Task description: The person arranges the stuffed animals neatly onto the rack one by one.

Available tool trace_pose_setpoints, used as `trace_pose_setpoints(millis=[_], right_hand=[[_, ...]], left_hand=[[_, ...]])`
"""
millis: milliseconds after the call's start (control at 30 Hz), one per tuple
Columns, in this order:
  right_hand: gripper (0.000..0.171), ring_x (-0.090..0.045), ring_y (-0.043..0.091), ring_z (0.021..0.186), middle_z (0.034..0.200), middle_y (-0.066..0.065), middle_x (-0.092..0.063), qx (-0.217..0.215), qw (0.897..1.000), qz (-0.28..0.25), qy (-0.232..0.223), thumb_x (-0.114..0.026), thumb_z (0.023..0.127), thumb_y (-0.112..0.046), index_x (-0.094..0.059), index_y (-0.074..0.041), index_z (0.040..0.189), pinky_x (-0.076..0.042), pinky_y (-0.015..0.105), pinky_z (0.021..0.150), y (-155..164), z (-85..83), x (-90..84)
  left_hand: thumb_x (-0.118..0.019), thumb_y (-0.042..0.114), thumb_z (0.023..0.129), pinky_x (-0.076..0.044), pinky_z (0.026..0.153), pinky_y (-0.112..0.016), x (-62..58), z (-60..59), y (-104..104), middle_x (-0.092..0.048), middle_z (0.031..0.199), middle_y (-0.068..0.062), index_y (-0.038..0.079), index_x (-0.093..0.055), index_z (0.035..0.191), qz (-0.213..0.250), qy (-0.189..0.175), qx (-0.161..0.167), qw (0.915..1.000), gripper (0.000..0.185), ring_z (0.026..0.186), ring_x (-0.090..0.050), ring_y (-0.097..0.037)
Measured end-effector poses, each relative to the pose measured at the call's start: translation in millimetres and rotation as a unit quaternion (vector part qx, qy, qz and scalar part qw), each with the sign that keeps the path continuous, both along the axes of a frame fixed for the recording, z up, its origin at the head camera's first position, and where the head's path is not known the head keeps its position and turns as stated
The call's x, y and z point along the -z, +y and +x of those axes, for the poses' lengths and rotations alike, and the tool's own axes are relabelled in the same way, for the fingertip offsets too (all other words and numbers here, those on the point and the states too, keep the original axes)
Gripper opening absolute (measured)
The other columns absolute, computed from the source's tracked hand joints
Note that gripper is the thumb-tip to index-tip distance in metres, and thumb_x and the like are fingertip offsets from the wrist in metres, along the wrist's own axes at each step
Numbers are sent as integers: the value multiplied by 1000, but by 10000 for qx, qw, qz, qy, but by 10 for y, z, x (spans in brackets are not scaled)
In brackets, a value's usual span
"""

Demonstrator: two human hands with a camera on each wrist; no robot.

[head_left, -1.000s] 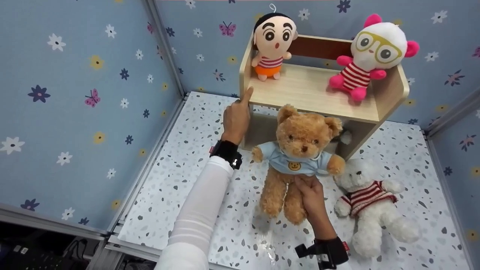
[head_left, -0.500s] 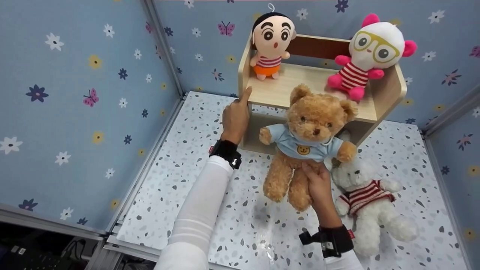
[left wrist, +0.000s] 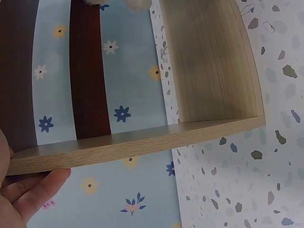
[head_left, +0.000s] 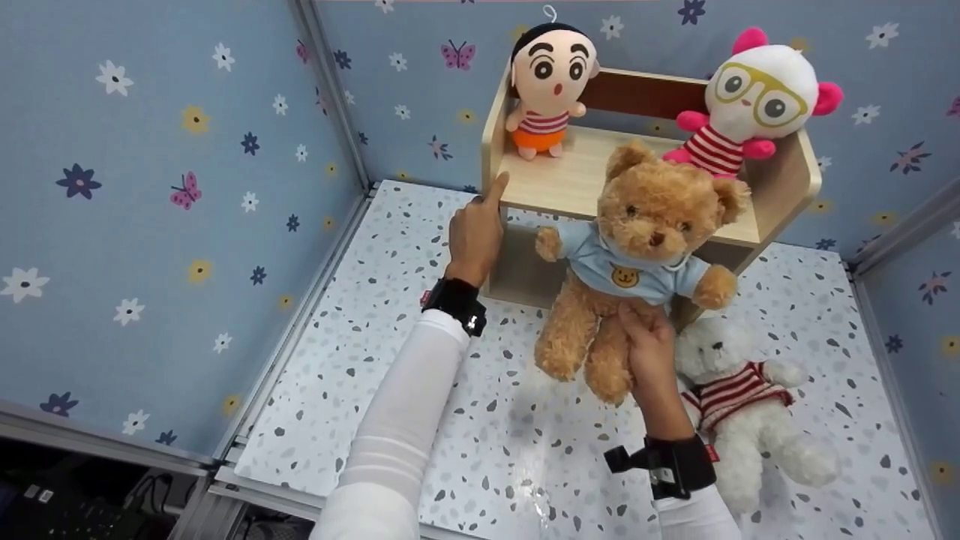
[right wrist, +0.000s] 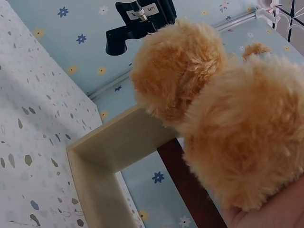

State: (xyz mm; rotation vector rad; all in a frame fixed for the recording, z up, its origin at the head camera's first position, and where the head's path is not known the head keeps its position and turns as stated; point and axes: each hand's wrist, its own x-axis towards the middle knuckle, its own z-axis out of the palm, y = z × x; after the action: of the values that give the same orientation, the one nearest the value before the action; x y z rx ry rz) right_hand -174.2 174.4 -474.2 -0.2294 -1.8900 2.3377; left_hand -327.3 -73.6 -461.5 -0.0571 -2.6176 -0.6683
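Note:
In the head view my right hand (head_left: 652,349) holds a brown teddy bear (head_left: 626,259) in a light blue hoodie by its lower body, thumb across the front. The bear is upright, facing me, and overlaps the front of a small wooden shelf (head_left: 551,180). My left hand (head_left: 476,236) grips the shelf's left side near its upper board. The left wrist view shows fingers (left wrist: 45,190) against one face of that side panel (left wrist: 142,146). Furry bear feet (right wrist: 178,71) fill much of the right wrist view, with part of my right hand (right wrist: 273,209) below them.
On the shelf's upper board sit a boy doll (head_left: 546,90) in orange shorts, left, and a white-and-pink plush (head_left: 765,82) with yellow glasses, right. A white bear (head_left: 750,442) in a striped sweater lies on the speckled table (head_left: 360,300). Flowered walls (head_left: 225,142) enclose the table.
My right hand has raised the brown bear and moved it right, from below the shelf's front to overlapping its upper board and the pink plush's feet. My left hand stays on the shelf.

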Motion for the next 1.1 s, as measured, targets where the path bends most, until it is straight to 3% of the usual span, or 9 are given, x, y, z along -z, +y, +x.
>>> trace_pose_setpoints(millis=[167,267,433,567,667,733,800,933,1100], right_hand=[[17,-58,2,81,90,-11,-66,9,9994,-208,262,-57,103,-7,-71,-16,105,-49,19,76,-18,-63,-80],[16,-57,2,72,83,-11,-64,48,9996,-145,256,-57,102,-6,-70,-16,104,-48,18,69,-23,-101,-122],[16,-40,2,45,58,-11,-48,71,9998,59,183,-58,102,-8,-71,-17,101,-37,19,47,-23,-172,-205],[17,-35,3,40,54,-11,-46,31,9997,259,30,-58,103,-15,-68,-13,117,-34,20,43,2,-232,-298],[32,-55,2,66,82,-13,-62,14,9993,367,-63,-58,104,-19,-60,-7,134,-47,18,64,21,-288,-374],[37,-59,-1,86,99,-13,-65,40,9991,396,-133,-58,104,-20,-57,-7,139,-49,16,77,31,-327,-425],[36,-56,-1,99,114,-13,-61,105,9993,341,-150,-58,104,-20,-56,-8,137,-46,16,89,33,-366,-463],[35,-56,-2,88,109,-13,-61,158,9992,281,-215,-58,104,-19,-54,-9,137,-47,16,84,33,-442,-528],[45,-50,14,132,140,2,-55,6,9987,492,-112,-55,105,-19,-45,-2,146,-40,25,112,19,-545,-619]], left_hand=[[-53,12,105,-57,62,-42,10,-9,-10,-74,84,-19,28,-46,154,-122,99,-55,9999,52,71,-73,-30],[-54,10,104,-57,61,-42,20,-13,-9,-74,83,-19,26,-48,153,-78,185,-11,9998,52,71,-74,-30],[-54,11,105,-57,60,-39,42,-25,-3,-74,82,-18,25,-50,152,-42,309,27,9995,49,71,-74,-29],[-54,11,105,-57,59,-38,46,-26,2,-72,77,-16,25,-50,152,-110,304,-32,9995,49,70,-74,-28],[-54,11,104,-57,59,-38,44,-27,5,-71,74,-14,25,-50,152,-165,266,-105,9995,50,68,-73,-27],[-54,10,104,-57,59,-38,40,-31,7,-72,75,-15,26,-50,152,-184,263,-142,9994,51,68,-73,-28],[-54,10,104,-58,59,-38,31,-30,7,-73,77,-16,26,-50,152,-201,254,-168,9993,51,68,-73,-28],[-55,11,103,-58,60,-38,12,-28,7,-74,80,-16,26,-50,152,-213,290,-191,9992,51,68,-73,-28],[-54,12,105,-58,60,-39,15,-27,10,-75,81,-16,27,-49,152,-136,246,-129,9995,50,71,-74,-27]])
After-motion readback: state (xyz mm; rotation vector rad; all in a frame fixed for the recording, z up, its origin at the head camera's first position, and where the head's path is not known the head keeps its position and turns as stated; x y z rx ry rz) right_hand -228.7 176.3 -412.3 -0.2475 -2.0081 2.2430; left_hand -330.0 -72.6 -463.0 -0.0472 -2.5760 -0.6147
